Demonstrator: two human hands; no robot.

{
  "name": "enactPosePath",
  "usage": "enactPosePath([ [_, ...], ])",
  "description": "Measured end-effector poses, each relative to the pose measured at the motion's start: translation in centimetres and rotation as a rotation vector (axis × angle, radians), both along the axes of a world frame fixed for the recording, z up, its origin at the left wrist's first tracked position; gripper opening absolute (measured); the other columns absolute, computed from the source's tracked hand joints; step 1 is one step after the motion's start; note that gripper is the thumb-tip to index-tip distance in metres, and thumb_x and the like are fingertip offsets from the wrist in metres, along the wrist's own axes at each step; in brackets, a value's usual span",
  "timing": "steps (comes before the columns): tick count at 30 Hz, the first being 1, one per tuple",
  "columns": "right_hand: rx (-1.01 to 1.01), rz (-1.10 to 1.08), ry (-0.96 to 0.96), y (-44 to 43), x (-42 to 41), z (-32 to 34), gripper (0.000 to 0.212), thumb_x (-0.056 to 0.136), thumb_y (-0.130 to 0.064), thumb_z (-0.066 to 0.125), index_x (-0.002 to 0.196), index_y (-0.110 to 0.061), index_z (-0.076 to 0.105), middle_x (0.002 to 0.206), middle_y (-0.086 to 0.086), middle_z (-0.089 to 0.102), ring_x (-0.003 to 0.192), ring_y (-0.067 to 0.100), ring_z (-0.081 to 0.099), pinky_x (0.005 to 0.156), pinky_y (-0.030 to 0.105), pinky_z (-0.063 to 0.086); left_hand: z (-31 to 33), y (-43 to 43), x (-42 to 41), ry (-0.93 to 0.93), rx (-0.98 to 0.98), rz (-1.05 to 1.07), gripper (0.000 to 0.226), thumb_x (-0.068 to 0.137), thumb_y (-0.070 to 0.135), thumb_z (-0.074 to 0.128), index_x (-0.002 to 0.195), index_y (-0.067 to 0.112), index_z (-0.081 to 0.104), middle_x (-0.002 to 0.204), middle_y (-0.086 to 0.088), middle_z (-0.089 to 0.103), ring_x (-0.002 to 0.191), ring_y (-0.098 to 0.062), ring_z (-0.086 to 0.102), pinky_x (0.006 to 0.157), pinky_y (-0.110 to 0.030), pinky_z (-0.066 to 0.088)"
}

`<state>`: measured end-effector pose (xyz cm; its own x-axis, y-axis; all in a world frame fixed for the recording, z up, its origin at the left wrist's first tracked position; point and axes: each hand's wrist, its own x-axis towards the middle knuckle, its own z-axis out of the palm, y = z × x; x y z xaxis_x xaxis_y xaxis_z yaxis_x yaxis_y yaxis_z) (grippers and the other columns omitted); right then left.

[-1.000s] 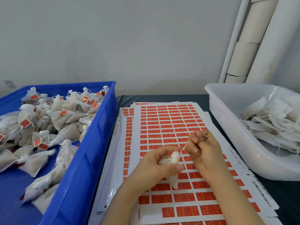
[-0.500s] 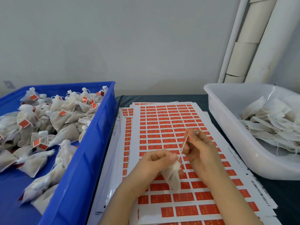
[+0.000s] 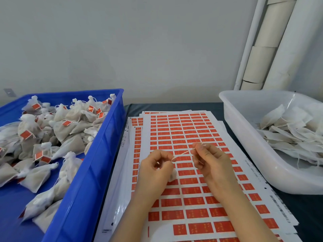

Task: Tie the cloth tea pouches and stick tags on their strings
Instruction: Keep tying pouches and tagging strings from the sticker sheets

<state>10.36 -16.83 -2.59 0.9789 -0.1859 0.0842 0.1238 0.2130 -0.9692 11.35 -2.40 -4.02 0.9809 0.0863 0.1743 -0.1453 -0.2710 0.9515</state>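
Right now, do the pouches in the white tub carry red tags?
No, the pouches in the white tub are plain white with loose strings; the tagged pouches lie in the blue crate.

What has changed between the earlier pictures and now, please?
The hands drew apart: the string pinched by the right hand now stretches longer from the pouch, which the left hand still grips, covering most of it. Blue crate, white tub and sticker sheets stayed put.
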Motion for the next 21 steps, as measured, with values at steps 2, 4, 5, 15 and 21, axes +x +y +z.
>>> enactPosePath([
  [2,-0.069,-0.035,-0.004,0.3,0.0,-0.2,0.035,0.061,-0.055,0.065,0.078,-0.027,0.073,0.078,0.002,0.070,0.079,0.023,0.066,0.079,0.033,0.055,-0.3,0.1,0.2,-0.092,0.091,0.069,0.024,0.086,0.012,0.061,0.074,0.032,0.061,0.079,0.021,0.062,0.088,0.011,0.053,0.057,-0.008,0.047],
  [4,-0.115,-0.046,-0.016,0.5,-0.1,-0.2,0.038,0.059,-0.060,0.063,0.080,-0.030,0.073,0.079,0.001,0.071,0.084,0.025,0.067,0.083,0.038,0.055,-0.6,0.2,0.1,-0.180,0.172,0.113,0.025,0.085,0.013,0.065,0.073,0.034,0.058,0.084,0.022,0.058,0.094,0.010,0.051,0.066,-0.008,0.046],
  [5,-0.128,-0.050,-0.024,0.6,-0.1,-0.2,0.037,0.059,-0.061,0.063,0.080,-0.031,0.073,0.079,0.001,0.071,0.084,0.026,0.067,0.084,0.039,0.054,-0.7,0.2,0.1,-0.215,0.211,0.127,0.025,0.084,0.014,0.066,0.073,0.035,0.057,0.087,0.024,0.055,0.096,0.008,0.050,0.070,-0.007,0.044],
  [15,-0.302,-0.052,-0.135,1.2,-0.8,0.1,0.023,0.063,-0.057,0.055,0.078,-0.048,0.070,0.078,-0.018,0.070,0.081,0.002,0.066,0.067,0.010,0.051,-1.0,-0.3,-0.3,-0.275,0.395,-0.025,0.030,0.085,0.043,0.063,0.112,0.050,0.051,0.101,0.044,0.044,0.102,0.006,0.050,0.077,-0.002,0.032],
  [21,-0.299,-0.090,-0.149,1.1,-0.6,0.1,0.029,0.067,-0.054,0.054,0.082,-0.035,0.069,0.075,-0.019,0.069,0.078,-0.002,0.064,0.061,0.005,0.047,-0.7,-0.2,-0.3,-0.233,0.299,-0.068,0.021,0.077,0.058,0.044,0.088,0.048,0.060,0.083,0.039,0.055,0.094,-0.003,0.058,0.081,-0.009,0.042],
])
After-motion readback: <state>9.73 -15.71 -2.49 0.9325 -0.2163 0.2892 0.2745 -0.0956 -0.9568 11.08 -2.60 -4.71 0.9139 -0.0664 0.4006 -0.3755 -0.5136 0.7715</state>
